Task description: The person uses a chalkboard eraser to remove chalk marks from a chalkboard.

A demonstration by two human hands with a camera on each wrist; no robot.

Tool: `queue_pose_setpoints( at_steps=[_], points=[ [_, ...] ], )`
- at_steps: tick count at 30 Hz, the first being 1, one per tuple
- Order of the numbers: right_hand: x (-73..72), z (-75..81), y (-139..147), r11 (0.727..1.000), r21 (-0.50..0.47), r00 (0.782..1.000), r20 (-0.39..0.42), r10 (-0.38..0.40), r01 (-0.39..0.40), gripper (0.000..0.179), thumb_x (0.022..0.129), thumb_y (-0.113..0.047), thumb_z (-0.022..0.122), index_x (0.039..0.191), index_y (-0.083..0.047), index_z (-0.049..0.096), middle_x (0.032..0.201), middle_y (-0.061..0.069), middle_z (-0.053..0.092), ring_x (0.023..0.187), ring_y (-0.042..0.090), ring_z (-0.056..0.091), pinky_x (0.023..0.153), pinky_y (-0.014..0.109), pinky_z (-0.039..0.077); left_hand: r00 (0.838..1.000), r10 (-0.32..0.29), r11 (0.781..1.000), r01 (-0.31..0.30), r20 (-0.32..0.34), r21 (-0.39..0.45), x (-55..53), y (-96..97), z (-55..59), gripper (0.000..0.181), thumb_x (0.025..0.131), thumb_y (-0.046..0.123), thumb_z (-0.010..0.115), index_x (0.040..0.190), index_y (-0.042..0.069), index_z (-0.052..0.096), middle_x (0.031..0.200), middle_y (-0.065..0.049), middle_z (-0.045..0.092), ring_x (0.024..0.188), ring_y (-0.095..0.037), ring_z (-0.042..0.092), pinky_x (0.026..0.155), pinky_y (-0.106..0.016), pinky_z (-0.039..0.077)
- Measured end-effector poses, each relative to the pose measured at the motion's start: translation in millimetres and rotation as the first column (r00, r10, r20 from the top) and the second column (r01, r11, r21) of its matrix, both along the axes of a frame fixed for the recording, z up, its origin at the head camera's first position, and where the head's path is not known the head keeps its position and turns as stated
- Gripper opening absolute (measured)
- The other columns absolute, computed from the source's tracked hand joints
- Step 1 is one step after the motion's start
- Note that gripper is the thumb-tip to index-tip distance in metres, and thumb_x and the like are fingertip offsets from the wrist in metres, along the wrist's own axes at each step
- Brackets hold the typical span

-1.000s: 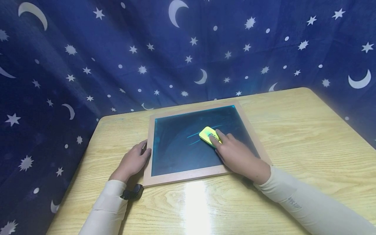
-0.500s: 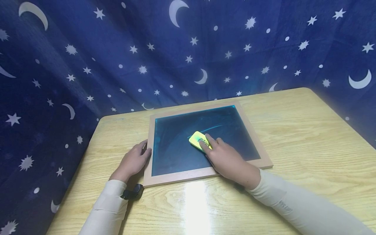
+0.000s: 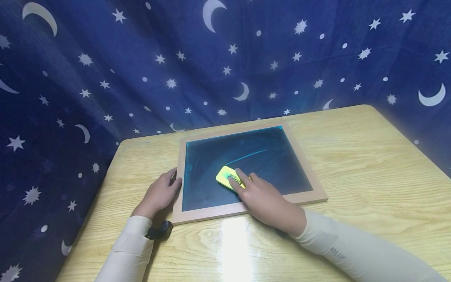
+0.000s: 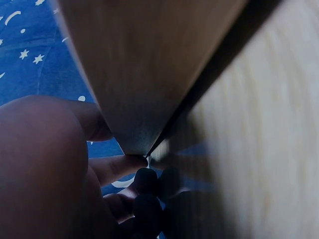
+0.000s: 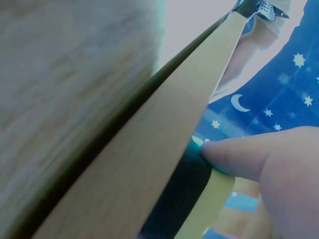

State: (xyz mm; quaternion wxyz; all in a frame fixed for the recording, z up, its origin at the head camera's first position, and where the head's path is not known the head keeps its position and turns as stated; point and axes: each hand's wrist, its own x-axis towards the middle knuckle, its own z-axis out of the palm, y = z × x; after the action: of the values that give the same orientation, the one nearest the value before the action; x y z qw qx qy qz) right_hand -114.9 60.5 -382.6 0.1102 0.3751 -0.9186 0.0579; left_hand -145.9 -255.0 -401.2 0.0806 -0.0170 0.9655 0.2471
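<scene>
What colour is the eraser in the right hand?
The eraser is bright yellow on top, with dark lettering; the head view shows it best.

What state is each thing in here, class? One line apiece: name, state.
Chalkboard: lying on the table
Wooden frame: around the chalkboard
Eraser: held on the chalkboard, yellow side up
Blue line: unerased
Left hand: touching the wooden frame
Right hand: gripping the eraser
Curtain: hanging

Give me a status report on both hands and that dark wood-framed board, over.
Right hand grips yellow rectangular eraser on dark wood-framed board. Left hand touches board's left edge. Thin blue line shows beyond eraser; no obstruction seen.
</scene>
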Motion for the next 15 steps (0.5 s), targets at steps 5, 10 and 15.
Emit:
queue_pose_setpoints(
  at_steps=[5, 10, 15],
  points=[
    [-1.5, 0.6, 0.5, 0.999, -0.035, 1.000, 0.026, -0.009, 0.010, 0.048, 0.093, -0.006, 0.065, 0.141, -0.011, 0.057, 0.144, 0.024, 0.054, 0.094, 0.035, 0.063, 0.064, 0.043, 0.059, 1.000, 0.001, 1.000, -0.001, -0.002, 0.000, 0.2, -0.1, 0.7, 0.058, 0.107, 0.037, 0.034, 0.157, 0.008, 0.031, 0.156, -0.025, 0.038, 0.145, -0.046, 0.035, 0.115, -0.064, 0.032],
    [-4.7, 1.9, 2.6, 0.999, -0.042, 0.997, 0.075, -0.032, 0.035, 0.044, 0.097, -0.011, 0.061, 0.141, -0.010, 0.057, 0.143, 0.024, 0.053, 0.101, 0.037, 0.064, 0.074, 0.047, 0.060, 1.000, 0.005, 1.000, -0.005, -0.010, -0.010, 0.0, -0.6, 0.6, 0.059, 0.107, 0.037, 0.034, 0.157, 0.006, 0.032, 0.156, -0.025, 0.039, 0.145, -0.046, 0.036, 0.115, -0.063, 0.032],
    [-9.9, 4.6, 8.3, 0.997, -0.017, 0.992, 0.101, -0.074, 0.076, 0.045, 0.098, -0.014, 0.062, 0.142, -0.009, 0.056, 0.144, 0.024, 0.052, 0.109, 0.042, 0.063, 0.080, 0.050, 0.060, 1.000, 0.003, 1.000, -0.003, -0.013, -0.015, -0.2, -1.0, -0.7, 0.059, 0.107, 0.038, 0.034, 0.156, 0.006, 0.031, 0.156, -0.025, 0.039, 0.144, -0.046, 0.036, 0.115, -0.063, 0.032]
  ],
)
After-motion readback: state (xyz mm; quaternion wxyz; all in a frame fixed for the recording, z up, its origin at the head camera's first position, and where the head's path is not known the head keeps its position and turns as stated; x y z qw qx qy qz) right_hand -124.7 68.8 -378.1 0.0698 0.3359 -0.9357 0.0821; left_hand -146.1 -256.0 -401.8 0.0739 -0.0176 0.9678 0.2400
